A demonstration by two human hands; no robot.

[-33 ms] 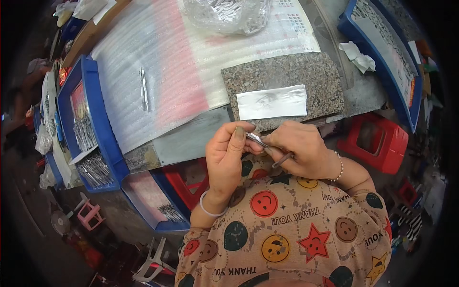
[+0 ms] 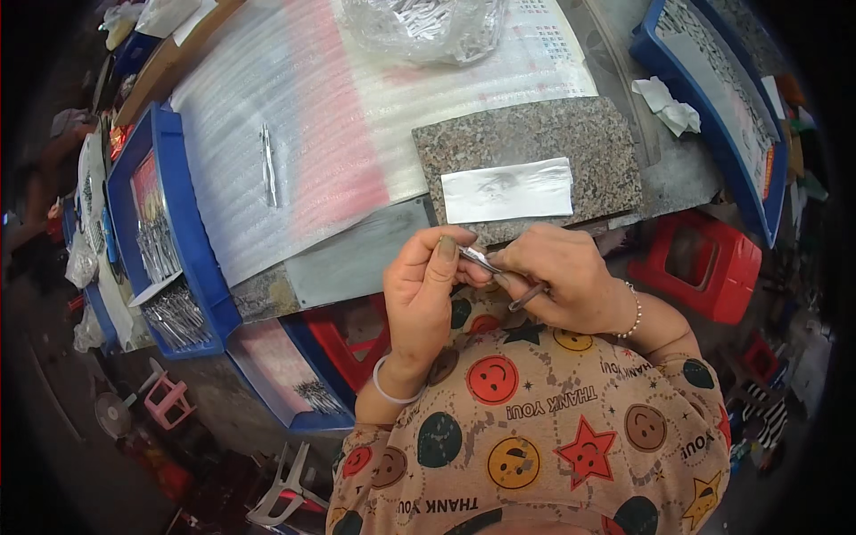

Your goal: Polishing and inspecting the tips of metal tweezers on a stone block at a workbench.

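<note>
In front of my chest, my left hand [image 2: 421, 290] is closed, its thumb and index finger pinching one end of a slim, shiny metal tool [image 2: 478, 259]. My right hand [image 2: 568, 278] closes around the other side, fingertips against the metal. A dark, rounded end [image 2: 528, 298] sticks out below the right fingers; whether it belongs to the same tool I cannot tell. Just beyond both hands, a white paper strip [image 2: 508, 203] with a grey smudge lies on a speckled stone slab [image 2: 615, 152]. Farther left, a slender tweezer-like metal piece [image 2: 269, 169] rests on the foam sheet [image 2: 232, 116].
Blue trays of metal pieces stand at the left [image 2: 169, 134] and the right [image 2: 767, 205]. A clear plastic bag [image 2: 428, 45] of small silvery pieces sits at the back. Crumpled paper [image 2: 667, 105] lies right of the slab. A red stool [image 2: 736, 276] stands below the table's right side.
</note>
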